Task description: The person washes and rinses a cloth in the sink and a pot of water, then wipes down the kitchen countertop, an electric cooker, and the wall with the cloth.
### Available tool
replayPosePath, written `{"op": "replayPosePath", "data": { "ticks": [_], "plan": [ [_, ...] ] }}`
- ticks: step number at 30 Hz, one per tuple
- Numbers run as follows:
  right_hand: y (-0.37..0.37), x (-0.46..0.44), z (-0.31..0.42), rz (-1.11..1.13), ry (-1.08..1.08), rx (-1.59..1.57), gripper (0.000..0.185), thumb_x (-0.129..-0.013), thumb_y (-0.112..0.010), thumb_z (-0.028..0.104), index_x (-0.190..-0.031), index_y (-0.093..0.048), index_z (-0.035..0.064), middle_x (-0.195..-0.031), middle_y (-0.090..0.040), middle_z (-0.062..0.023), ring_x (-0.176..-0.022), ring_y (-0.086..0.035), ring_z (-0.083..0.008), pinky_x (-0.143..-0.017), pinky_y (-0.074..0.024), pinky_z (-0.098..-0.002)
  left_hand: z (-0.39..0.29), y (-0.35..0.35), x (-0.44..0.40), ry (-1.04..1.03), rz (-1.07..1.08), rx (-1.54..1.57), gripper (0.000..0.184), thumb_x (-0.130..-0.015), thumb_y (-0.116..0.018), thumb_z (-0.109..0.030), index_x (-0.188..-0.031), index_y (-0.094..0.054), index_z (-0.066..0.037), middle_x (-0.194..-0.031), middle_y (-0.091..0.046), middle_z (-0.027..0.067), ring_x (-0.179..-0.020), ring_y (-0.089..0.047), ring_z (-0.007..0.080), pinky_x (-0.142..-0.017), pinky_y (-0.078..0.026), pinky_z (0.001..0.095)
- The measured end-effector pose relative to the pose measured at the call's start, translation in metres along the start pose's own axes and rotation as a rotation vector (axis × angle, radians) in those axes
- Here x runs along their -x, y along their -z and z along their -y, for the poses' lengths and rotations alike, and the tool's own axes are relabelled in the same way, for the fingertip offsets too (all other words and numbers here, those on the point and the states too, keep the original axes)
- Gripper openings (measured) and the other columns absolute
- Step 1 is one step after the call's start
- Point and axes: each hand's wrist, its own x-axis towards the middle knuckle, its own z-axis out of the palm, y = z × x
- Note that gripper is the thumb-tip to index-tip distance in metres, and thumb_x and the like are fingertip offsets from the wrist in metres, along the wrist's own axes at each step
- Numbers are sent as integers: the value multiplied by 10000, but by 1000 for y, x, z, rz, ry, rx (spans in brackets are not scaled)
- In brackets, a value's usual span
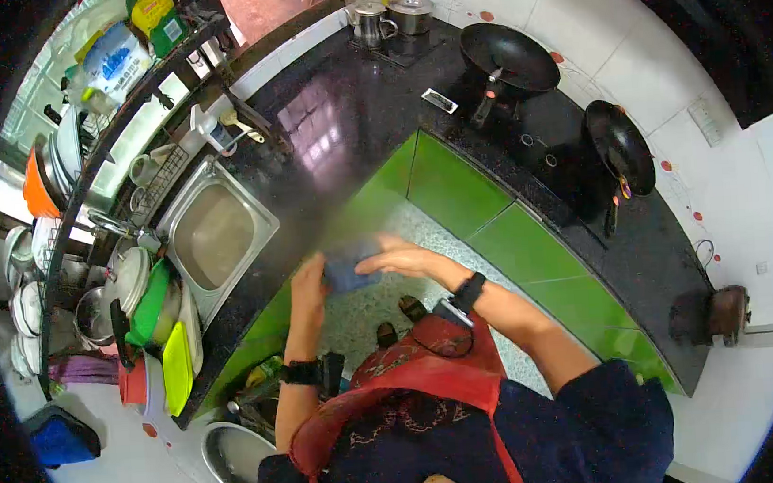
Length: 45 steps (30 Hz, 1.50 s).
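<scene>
Cloth [348, 270] in 2 hands [309, 277] [398, 260]; sink [268, 222] near, 2 woks [526, 56] [608, 135] farther.

A metal kettle [372, 28] stands beside a lidded pot [412, 19], near a black wok [526, 60].

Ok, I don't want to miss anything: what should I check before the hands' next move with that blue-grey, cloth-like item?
1. Blue-grey, cloth-like item between left hand and right hand: ok.
2. Its dampness: cannot tell, it is blurred.
3. Water in the square stainless-steel sink: cannot tell.
4. Large round black wok away from both hands: ok.
5. Item resting on the glossy black countertop: not ok, held off it.
</scene>
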Motion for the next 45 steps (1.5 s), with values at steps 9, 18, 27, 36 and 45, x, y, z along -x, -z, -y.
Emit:
{"op": "replayPosePath", "data": {
  "ticks": [9, 18, 27, 36, 45],
  "plan": [
    [-4, 60, -56, -326, -95, -516, 670, -855, -610, 351, -1292, -310, -58, -1264, -416, -144, -1144, -425, -223, -744, -495, -354, 20, -48, -9, 214, 309, 529, 290, -912, -513, -287, -1030, -560, -26, -995, -594, 59, -852, -566, 175, -747, -458, 318],
    [26, 172, -42, -662, 74, 59, 654, -700, -711, 373, -1215, -509, 24, -1199, -549, -157, -1117, -482, -259, -947, -369, -349, 25, -114, -3, -15, 611, -74, 334, -910, -530, -282, -1006, -593, 32, -928, -605, 72, -838, -559, 141, -718, -453, 286],
    [99, 355, -104, -1016, 239, -249, 274, -736, -700, 125, -983, -614, 43, -910, -635, -24, -820, -576, -114, -727, -469, -263, 27, -276, 67, -390, 1117, -1116, 369, -852, -590, -299, -948, -605, 57, -707, -600, 130, -684, -556, 206, -655, -449, 336],
    [209, 611, -123, -1460, 253, -335, 393, -763, -695, 233, -1091, -587, 44, -966, -626, -56, -878, -577, -140, -798, -461, -276, 137, -544, 64, -355, 1426, -386, 498, -864, -568, -358, -1196, -513, 10, -1076, -587, 75, -920, -541, 152, -817, -432, 282],
    [341, 646, -255, -1886, -339, 995, 381, -823, -576, 297, -1098, -582, 33, -1137, -545, -209, -1057, -507, -361, -911, -416, -409, 161, -650, 90, 7, 1196, -548, 446, -865, -586, -331, -1232, -520, -87, -1080, -562, 19, -941, -521, 134, -723, -468, 320]
  ]
}}
